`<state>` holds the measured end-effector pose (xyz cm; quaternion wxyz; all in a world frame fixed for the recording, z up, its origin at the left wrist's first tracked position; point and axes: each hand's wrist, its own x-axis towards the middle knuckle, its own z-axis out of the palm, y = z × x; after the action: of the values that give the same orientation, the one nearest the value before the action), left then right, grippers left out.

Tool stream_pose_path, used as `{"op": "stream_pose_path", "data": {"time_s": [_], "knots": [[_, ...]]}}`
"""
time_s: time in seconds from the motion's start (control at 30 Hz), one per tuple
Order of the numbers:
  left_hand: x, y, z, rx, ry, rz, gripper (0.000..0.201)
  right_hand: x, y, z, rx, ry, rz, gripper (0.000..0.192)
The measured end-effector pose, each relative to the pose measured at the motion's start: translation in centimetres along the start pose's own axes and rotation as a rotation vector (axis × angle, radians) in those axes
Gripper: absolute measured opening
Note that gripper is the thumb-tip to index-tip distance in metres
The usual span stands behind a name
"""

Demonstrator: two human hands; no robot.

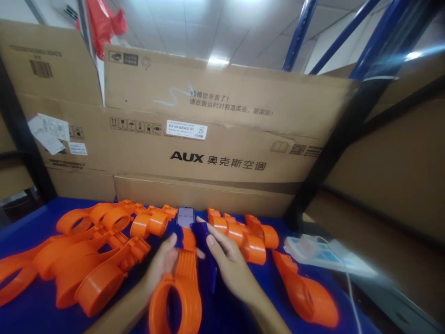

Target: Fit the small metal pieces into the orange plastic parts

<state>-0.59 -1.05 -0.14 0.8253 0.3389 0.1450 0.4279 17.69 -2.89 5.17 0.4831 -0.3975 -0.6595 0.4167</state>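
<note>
My left hand (162, 264) grips the ribbed handle of an orange plastic part (181, 290) that ends in a large ring toward me. My right hand (227, 262) sits just right of it, fingers on a small dark blue piece (200, 230) at the handle's far end. Both hands rest low over the blue tabletop (31, 315). A phone (185, 216) with a lit screen lies just beyond the fingertips.
A heap of several orange ring parts (86, 250) fills the left. More orange parts (243, 234) lie behind my right hand, and one (306, 294) at the right. A white power strip (321, 253) lies at the right. Cardboard boxes (215, 134) wall the back.
</note>
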Motion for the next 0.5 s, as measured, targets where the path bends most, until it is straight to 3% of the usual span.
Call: {"op": "stream_pose_path", "data": {"time_s": [0.07, 0.23, 0.37, 0.5], "knots": [[0.1, -0.1, 0.3, 0.021, 0.017, -0.006, 0.070, -0.1, 0.1, 0.0, 0.010, 0.021, -0.004, 0.045], [0.0, 0.4, 1.3, -0.017, 0.124, 0.157, 0.072, 0.0, 0.5, -0.8, 0.021, 0.191, -0.042, 0.045], [0.2, 0.3, 1.6, -0.019, 0.232, 0.283, 0.057, -0.1, 0.4, -1.1, -0.011, 0.210, -0.086, 0.045], [0.3, -0.4, 1.1, 0.059, 0.393, 0.464, 0.046, -0.4, -0.3, -1.1, -0.220, 0.205, -0.212, 0.040]]}}
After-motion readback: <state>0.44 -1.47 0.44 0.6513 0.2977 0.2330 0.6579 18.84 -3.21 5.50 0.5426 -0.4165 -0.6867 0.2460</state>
